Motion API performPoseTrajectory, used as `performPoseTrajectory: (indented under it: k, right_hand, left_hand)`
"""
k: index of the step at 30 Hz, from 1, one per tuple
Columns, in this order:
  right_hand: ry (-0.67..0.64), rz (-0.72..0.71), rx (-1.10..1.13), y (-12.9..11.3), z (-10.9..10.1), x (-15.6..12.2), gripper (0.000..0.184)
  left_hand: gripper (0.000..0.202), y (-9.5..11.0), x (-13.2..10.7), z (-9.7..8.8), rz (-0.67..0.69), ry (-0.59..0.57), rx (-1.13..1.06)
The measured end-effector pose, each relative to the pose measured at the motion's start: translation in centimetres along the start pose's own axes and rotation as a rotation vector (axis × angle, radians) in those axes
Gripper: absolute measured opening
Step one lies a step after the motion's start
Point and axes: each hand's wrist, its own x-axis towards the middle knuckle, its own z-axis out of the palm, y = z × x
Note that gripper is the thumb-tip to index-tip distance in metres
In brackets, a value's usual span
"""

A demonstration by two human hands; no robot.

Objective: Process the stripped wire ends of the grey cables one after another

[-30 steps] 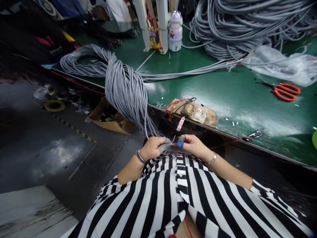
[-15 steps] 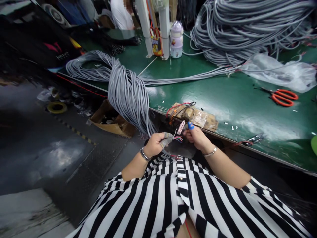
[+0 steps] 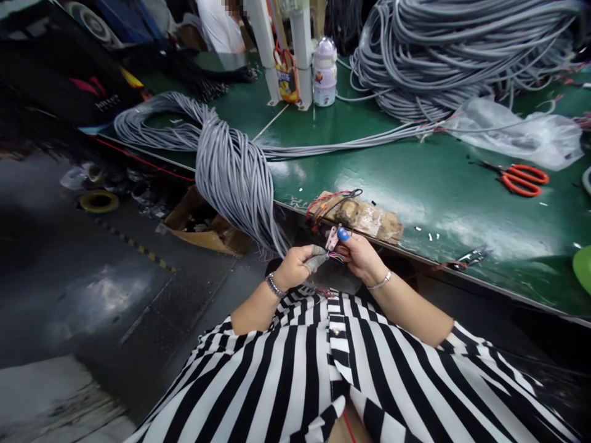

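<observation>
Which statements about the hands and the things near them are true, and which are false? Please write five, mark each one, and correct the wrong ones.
1. Thin coloured wires stick out from the left hand. True.
2. The right hand holds the scissors. False: they lie on the table.
3. There is a blue wrap on the right hand. True.
4. The bottle lies on its side. False: it stands upright.
5. The cable bundle hanging over the table edge is black. False: it is grey.
</observation>
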Motion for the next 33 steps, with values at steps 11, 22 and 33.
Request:
performPoseTrajectory:
  k: [11, 22, 33]
  right_hand:
    - [0.001, 0.114, 0.110, 0.7, -1.2, -0.6, 0.060]
    - [-0.257, 0.191, -0.219, 1.6, -0.1, -3.4, 0.048]
    - [0.276, 0.066, -0.254, 2.6, -1.2, -2.0, 0.047]
  left_hand:
    - [0.036, 1.4, -3.3, -0.5, 0.087, -0.014, 0.018]
    - [0.023, -0.2, -4.5, -0.7, 0.212, -0.064, 0.221]
    - [0.025, 0.5, -4.9, -1.4, 0.175, -0.160, 0.207]
